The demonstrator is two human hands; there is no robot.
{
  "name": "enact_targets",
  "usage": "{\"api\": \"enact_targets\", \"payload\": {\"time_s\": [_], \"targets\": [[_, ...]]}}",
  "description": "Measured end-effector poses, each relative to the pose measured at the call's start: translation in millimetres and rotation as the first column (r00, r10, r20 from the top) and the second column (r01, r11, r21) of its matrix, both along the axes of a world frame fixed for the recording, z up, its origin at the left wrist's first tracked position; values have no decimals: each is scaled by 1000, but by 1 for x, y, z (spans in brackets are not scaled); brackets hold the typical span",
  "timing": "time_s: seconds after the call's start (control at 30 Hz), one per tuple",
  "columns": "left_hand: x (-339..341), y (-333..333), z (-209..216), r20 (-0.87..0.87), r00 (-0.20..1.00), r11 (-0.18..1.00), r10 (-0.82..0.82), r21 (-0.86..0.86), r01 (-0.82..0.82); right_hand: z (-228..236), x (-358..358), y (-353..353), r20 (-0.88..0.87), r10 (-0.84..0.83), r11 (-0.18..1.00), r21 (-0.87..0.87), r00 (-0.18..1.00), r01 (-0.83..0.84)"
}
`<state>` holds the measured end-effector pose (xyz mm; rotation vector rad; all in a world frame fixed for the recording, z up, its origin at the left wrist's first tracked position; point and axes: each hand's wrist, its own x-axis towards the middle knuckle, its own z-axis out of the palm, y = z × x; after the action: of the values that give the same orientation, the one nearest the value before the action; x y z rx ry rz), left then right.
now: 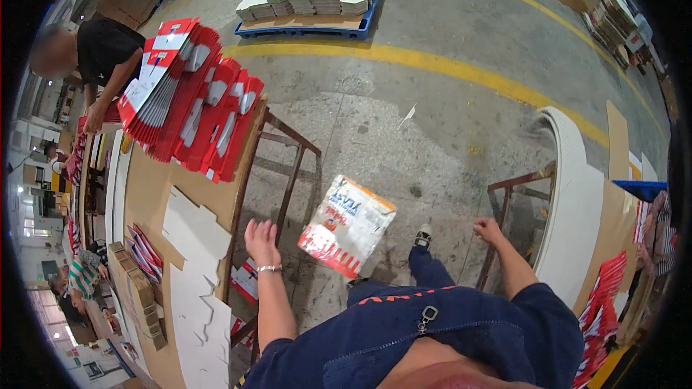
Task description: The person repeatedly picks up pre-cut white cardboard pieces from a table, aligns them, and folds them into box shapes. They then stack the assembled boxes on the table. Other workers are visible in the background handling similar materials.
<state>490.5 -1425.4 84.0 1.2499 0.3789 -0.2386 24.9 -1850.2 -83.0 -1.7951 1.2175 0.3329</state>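
Note:
My left hand (262, 243), with a bracelet at the wrist, hangs beside the near edge of the left table, its fingers apart and nothing in them. My right hand (489, 230) is out to the right with its fingers curled closed, and nothing shows in it. Between the two hands is a scuffed white, red and orange printed carton (347, 225), apart from both; it seems to be on the floor. Closest to my left hand on the table is a flat white cardboard sheet (193, 227). Beyond it stands a tall stack of folded red and white boxes (194, 101).
A person in black (108, 54) handles red cartons behind the stack. On the right, a table with curved white sheets (577, 202) stands on brown metal legs. A blue pallet (306, 31) carries stacked white cardboard farther off. Red printed sheets (602, 302) lie at the lower right.

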Motion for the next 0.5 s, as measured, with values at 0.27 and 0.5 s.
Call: {"api": "enact_targets", "payload": {"time_s": [0.27, 0.5], "targets": [[-24, -151, -84, -23, 849, 723, -528, 513, 464, 2, -1, -91, -19, -231, 962, 146, 973, 231], [-8, -245, -132, -88, 655, 474, -750, 619, 626, -11, 140, -205, -3, 53, 971, 234, 999, -51]]}}
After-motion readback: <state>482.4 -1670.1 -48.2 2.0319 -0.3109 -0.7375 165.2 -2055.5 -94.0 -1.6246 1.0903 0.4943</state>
